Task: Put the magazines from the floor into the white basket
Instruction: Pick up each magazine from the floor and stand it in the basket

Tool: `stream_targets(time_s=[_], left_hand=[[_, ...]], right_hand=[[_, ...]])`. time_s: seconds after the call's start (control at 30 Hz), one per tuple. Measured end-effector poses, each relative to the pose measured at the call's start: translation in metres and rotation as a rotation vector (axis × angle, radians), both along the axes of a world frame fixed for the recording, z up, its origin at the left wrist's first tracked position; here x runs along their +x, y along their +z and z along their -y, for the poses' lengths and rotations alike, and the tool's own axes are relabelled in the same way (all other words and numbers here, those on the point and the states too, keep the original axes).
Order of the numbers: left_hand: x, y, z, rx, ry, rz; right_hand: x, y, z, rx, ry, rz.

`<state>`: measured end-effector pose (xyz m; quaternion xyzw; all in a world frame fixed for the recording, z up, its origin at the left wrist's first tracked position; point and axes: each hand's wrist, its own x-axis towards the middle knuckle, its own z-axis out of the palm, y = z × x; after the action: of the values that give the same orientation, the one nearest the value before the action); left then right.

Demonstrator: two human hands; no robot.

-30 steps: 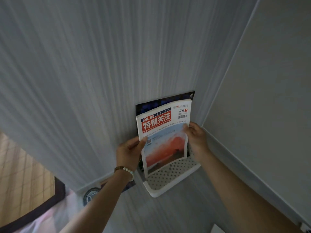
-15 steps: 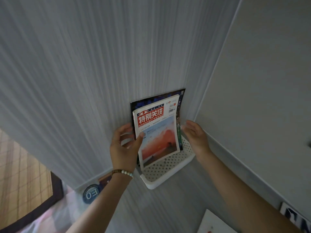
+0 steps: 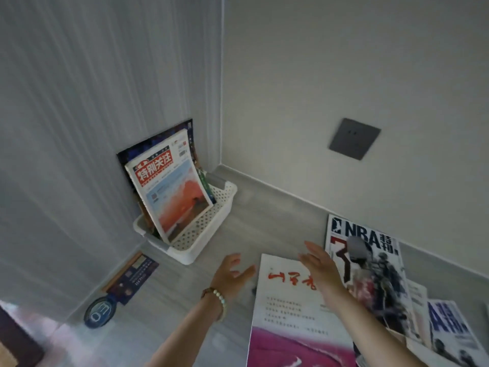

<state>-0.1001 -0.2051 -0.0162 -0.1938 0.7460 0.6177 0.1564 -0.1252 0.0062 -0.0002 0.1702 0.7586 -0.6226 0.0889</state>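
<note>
Left hand [image 3: 230, 274]: forearm extended forward over the floor, fingers spread, empty.
Right hand [image 3: 321, 268]: palm turned inward, fingers straight and apart, empty, above the white-and-pink magazine [image 3: 293, 321] lying on the floor.
NBA magazine [image 3: 370, 274]: on the floor by the wall.
White basket [image 3: 203, 234]: in the corner, red-titled magazine [image 3: 172, 192] standing tilted inside.

You have bare floor [image 3: 238, 221] between the white basket [image 3: 203, 234] and the magazines [image 3: 296, 308] lying near your hands. The basket sits tight in the corner, with walls [image 3: 317, 75] blocking two sides.
</note>
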Motion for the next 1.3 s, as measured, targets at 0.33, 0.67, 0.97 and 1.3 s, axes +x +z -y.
stream_targets(time_s=[0.33, 0.67, 0.97, 1.3], left_hand=[[0.04, -0.056, -0.036, 0.017, -0.268, 0.004], [0.084, -0.045, -0.035, 0.061, -0.254, -0.051], [0.054, 0.038, 0.005, 0.199, -0.143, -0.26], [0.006, 0.133, 0.088, 0.126, 0.178, -0.551]], right_hand=[[0.111, -0.033, -0.058, 0.065, -0.302, 0.05], [0.138, -0.037, -0.054, -0.2, -0.41, 0.082], [0.105, 0.004, -0.029, -0.172, -0.083, 0.081], [-0.033, 0.111, 0.054, -0.144, 0.183, -0.318]])
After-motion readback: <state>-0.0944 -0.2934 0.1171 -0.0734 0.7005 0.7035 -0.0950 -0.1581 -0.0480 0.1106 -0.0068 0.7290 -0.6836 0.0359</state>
